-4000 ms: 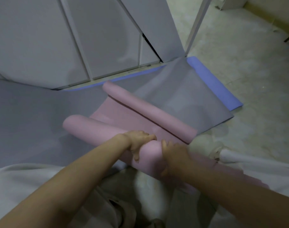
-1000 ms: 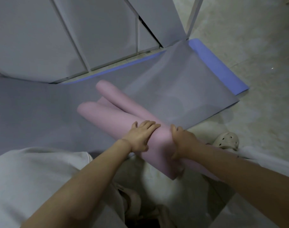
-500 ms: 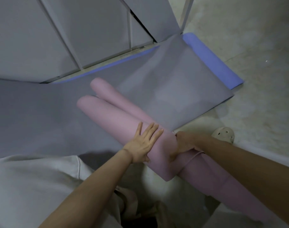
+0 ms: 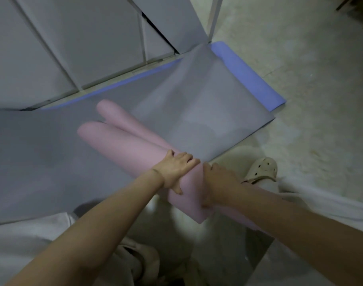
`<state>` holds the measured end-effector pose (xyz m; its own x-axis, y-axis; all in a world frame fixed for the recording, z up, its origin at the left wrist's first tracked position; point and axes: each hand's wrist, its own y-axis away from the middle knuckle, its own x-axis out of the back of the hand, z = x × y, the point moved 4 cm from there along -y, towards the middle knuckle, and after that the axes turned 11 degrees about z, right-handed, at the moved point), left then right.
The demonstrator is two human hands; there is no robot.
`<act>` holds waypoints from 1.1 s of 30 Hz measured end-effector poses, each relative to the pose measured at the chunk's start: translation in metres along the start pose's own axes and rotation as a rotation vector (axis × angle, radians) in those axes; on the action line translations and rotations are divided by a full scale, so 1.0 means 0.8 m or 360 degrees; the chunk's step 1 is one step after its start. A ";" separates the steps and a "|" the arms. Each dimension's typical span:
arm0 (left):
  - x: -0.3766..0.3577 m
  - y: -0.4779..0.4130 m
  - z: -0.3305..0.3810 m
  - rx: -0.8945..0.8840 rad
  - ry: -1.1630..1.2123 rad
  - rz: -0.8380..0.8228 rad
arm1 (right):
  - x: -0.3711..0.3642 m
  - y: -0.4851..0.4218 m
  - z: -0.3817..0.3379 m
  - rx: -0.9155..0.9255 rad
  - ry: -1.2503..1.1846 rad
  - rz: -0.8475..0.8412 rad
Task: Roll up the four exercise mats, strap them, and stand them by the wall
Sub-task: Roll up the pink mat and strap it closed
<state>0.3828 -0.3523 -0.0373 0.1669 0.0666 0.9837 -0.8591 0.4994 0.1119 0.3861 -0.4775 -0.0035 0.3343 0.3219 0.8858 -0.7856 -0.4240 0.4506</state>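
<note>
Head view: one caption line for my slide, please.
Left hand and right hand hold a pink mat roll on a grey mat.

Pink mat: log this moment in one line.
stage: rolling | pink mat: rolled, lying on grey mat | left hand: grips pink mat | right hand: grips pink mat

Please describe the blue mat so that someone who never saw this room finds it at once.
Start at the grey wall panels; at their foot a grey mat lies flat. The blue mat lies under it, showing only along the far edge and the right end. It is the only blue thing, and flat, unlike the pink rolls.
</note>
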 end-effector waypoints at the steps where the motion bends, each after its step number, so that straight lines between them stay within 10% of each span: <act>1: 0.002 -0.008 0.001 -0.0013 0.0009 -0.0044 | -0.014 0.005 -0.005 -0.0020 0.0009 0.0017; 33: -0.005 0.041 0.007 0.0014 -0.0112 0.0584 | 0.039 -0.003 0.007 0.0133 -0.0555 -0.0513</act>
<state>0.3511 -0.3406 -0.0371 -0.1863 0.1802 0.9658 -0.8597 0.4461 -0.2490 0.4012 -0.4712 0.0241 0.7196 0.1511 0.6778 -0.5738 -0.4203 0.7029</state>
